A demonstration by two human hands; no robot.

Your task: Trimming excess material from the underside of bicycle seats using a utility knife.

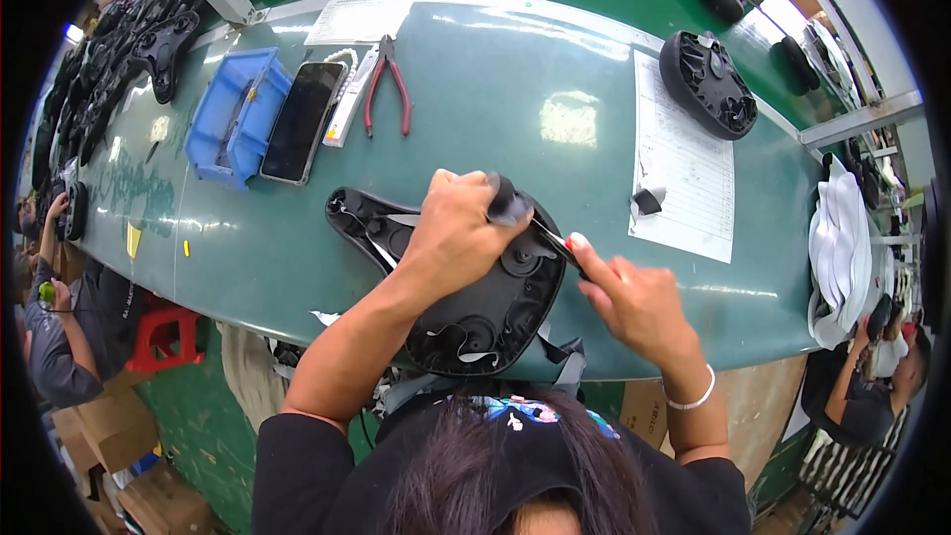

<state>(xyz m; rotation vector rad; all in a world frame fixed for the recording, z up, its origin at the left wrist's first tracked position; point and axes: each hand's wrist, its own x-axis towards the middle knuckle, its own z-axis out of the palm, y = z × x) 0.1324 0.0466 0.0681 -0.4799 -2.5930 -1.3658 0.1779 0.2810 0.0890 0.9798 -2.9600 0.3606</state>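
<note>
A black moulded plastic shell (451, 332) with a long arm lies on the green table in front of me. Above its upper part, my left hand (461, 228) is closed around a black and grey piece (507, 200), blurred at its edge. My right hand (634, 302) is closed on a slim tool (557, 242) with a thin metal tip and a dark handle. Its tip meets the piece beside my left fingers; I cannot make out the exact kind of tool. A red spot shows at my right fingertips. Whitish strips cling to the shell's inside.
A blue bin (230, 119), a phone (303, 123) and red-handled pliers (386, 89) are at the left. Printed paper (693, 198) lies at the right, below another black shell (707, 85). Black parts (163, 54) pile up far left. Other people work at both sides.
</note>
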